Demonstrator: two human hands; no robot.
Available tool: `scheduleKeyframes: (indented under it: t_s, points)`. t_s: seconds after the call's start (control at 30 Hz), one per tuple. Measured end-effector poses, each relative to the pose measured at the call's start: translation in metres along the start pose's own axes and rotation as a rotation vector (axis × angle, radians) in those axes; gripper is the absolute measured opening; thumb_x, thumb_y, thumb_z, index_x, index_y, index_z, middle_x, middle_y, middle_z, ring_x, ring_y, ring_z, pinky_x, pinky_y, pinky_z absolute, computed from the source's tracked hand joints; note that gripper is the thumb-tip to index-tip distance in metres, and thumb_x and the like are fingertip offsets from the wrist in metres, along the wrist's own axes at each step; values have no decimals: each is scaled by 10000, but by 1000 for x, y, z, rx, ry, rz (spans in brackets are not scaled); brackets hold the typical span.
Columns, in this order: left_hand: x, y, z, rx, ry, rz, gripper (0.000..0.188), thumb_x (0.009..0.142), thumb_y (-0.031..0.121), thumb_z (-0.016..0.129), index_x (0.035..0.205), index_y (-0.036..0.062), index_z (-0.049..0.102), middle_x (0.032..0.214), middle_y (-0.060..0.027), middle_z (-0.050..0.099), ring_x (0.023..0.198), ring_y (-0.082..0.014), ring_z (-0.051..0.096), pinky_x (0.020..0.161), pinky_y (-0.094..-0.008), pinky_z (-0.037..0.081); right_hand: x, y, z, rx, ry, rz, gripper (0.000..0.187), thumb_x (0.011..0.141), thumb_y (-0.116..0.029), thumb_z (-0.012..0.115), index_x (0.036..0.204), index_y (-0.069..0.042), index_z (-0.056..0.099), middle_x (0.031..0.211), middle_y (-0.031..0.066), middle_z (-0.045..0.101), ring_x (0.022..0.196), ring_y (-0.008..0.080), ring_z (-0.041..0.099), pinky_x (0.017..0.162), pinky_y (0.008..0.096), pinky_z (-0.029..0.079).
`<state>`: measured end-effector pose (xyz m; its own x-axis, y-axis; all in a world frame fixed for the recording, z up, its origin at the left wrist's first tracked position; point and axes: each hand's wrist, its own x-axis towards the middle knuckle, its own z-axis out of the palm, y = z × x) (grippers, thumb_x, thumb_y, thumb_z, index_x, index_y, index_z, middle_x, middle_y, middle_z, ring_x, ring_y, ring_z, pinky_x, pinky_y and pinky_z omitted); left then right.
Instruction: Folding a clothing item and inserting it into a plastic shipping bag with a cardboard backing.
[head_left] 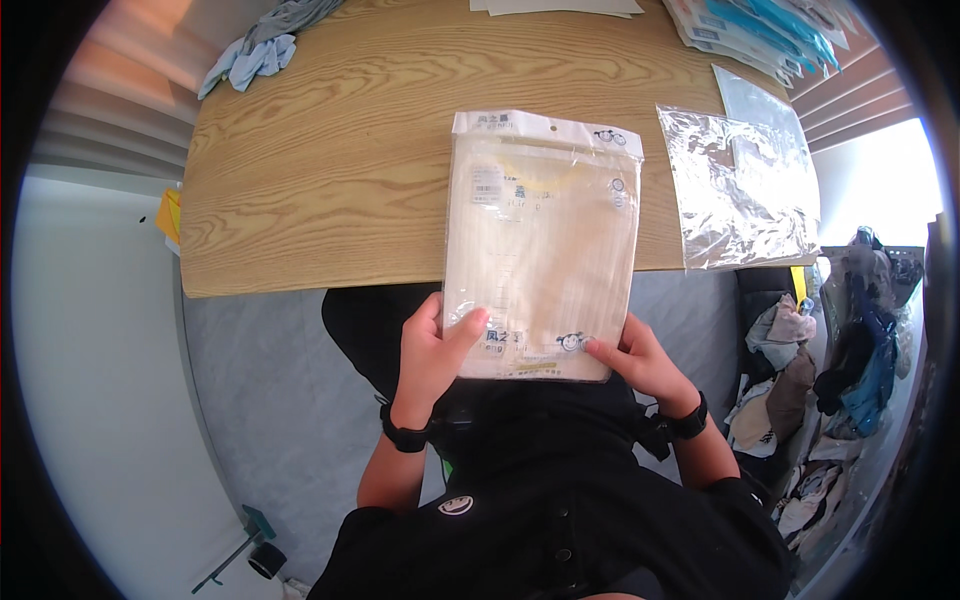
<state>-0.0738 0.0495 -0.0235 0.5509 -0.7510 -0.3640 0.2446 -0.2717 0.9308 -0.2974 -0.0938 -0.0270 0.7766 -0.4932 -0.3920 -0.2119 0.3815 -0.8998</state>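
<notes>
Both my hands hold a flat clear plastic package [540, 240] with a white header strip, a hang hole and a barcode sticker; something pale beige lies inside it. My left hand [440, 345] grips its lower left edge, thumb on the front. At the lower right corner my right hand [645, 365] pinches it the same way, its fingers hidden underneath. The package's far part lies over the wooden table's near edge, and its near end is in front of my body.
On the wooden table [320, 180] lie a shiny clear plastic bag [735, 185] to the right, stacked packages [745, 35] at the far right, and crumpled grey-blue cloth [262, 60] at the far left. Bagged clothing [790, 380] is piled beside the table on the right.
</notes>
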Motion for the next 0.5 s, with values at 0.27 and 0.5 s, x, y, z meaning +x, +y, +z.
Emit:
scheduleKeyframes:
  t_s: [0.27,0.5]
  points:
    - [-3,2,14,69,53,87,289,880,192,709,1035,-50,671,878,-53,697,769,-59,606,668,-225,494,-6,-2,-2,-60,60,23,335,940,-77,599,1234,53,505,1098,66,634,955,84,594,812,247,510]
    - [3,9,28,451,223,294,264,846,190,738,945,-48,682,690,-121,676,643,-37,588,571,-242,478,-8,-21,-9,-176,17,162,258,946,-101,591,1155,47,564,876,73,674,782,112,665,660,247,542]
